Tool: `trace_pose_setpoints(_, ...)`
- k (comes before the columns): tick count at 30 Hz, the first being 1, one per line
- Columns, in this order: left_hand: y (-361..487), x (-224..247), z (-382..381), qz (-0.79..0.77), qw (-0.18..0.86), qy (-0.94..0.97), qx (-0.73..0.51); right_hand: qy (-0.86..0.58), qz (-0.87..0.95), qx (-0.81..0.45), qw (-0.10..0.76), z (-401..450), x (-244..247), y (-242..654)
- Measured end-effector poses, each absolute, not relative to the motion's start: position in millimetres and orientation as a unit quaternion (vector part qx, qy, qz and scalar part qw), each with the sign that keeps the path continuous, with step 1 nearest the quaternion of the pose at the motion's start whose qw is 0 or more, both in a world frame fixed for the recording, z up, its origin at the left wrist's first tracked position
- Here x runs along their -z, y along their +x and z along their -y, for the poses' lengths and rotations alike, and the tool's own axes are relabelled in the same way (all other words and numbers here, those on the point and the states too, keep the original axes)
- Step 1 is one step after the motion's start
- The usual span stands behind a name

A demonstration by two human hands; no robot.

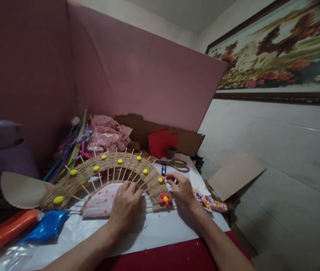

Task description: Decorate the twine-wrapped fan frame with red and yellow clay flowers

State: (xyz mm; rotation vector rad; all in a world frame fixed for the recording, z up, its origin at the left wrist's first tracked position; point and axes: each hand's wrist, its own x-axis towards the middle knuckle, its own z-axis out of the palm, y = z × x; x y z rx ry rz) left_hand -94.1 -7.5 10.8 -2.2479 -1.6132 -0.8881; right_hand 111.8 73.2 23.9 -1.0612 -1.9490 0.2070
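My woven fan (129,162) arches across the frame's lower centre. One red flower (165,199) looks done; my right hand (181,189) pinches a red bit (163,179) beside another yellow dot (160,180). Seven dots (120,161) lack petals. My left hand (127,202) rests bent, grip hidden.

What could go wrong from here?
The right hand might nudge the nearest yellow dot out of place. The left hand, resting on the dotted fabric, could wrinkle it. The scissors lie just beyond the right hand; a careless reach might knock them.
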Motion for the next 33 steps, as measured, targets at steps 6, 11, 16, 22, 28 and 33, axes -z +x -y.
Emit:
trace_pose_setpoints(6, -93, -12, 9, 0.554, 0.116, -0.769, 0.297, -0.420, 0.798, -0.027, 0.432, -65, -26, 113)
trace_pose_setpoints(11, -94, -12, 9, 0.551, 0.116, -0.768, 0.305, -0.416, 0.814, -0.018, 0.406, -65, -24, 110)
trace_pose_setpoints(16, -94, -10, 9, 0.550, 0.119, -0.769, 0.303, -0.415, 0.814, 0.041, 0.404, -63, -26, 112)
trace_pose_setpoints(22, -94, -11, 9, 0.551, 0.113, -0.768, 0.308, -0.405, 0.830, 0.089, 0.372, -55, -29, 110)
trace_pose_setpoints(28, -94, -11, 8, 0.548, 0.115, -0.768, 0.311, -0.408, 0.826, 0.116, 0.371, -55, -29, 111)
trace_pose_setpoints(33, -94, -10, 8, 0.545, 0.119, -0.767, 0.317, -0.403, 0.842, 0.126, 0.337, -51, -31, 108)
